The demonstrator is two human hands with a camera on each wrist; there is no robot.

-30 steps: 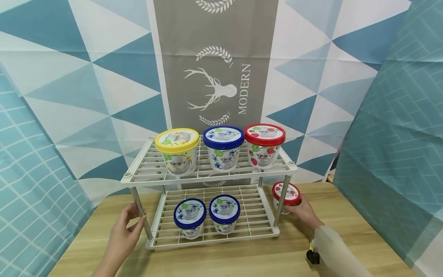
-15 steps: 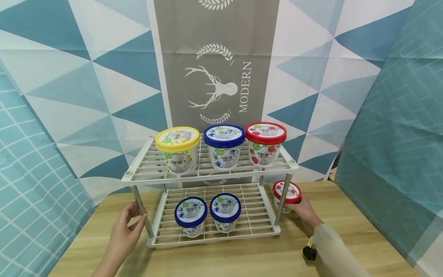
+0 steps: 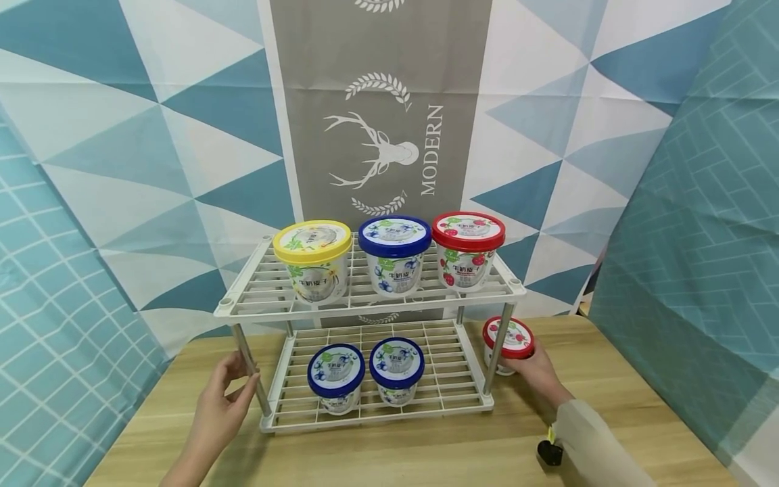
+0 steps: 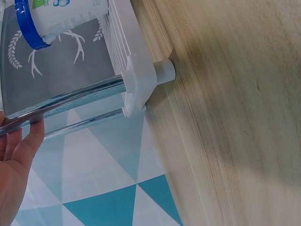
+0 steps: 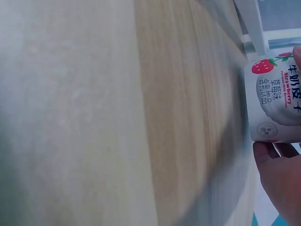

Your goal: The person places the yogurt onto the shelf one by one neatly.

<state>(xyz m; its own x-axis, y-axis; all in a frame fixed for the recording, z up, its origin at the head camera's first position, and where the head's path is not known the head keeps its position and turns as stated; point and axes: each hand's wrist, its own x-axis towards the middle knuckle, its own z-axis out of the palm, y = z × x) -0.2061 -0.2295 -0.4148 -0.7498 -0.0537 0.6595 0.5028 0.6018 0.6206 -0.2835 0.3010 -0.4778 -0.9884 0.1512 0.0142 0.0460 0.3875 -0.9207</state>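
My left hand (image 3: 220, 402) holds the front left metal post (image 3: 249, 368) of a white two-tier rack (image 3: 371, 314), its fingertips around the post in the left wrist view. To the right of the rack, my right hand (image 3: 537, 370) grips a small white tub with a red lid (image 3: 508, 337). Strawberries are printed on that tub's side (image 5: 273, 101) in the right wrist view. Whether its base touches the table cannot be told. On the top tier stand a yellow-lidded tub (image 3: 316, 281), a blue-lidded tub (image 3: 395, 274) and a red-lidded tub (image 3: 465, 270).
Two smaller blue-lidded tubs, one on the left (image 3: 337, 379) and one on the right (image 3: 397, 372), stand on the lower tier. The rack rests on a wooden table (image 3: 389, 460). A patterned cloth (image 3: 383, 101) hangs behind. A small black object (image 3: 550, 452) hangs by my right sleeve (image 3: 587, 433).
The head view has shifted slightly, so the rack sits a little higher in it. The red-lidded tub in my right hand has moved very slightly right. My left hand stays on the post.
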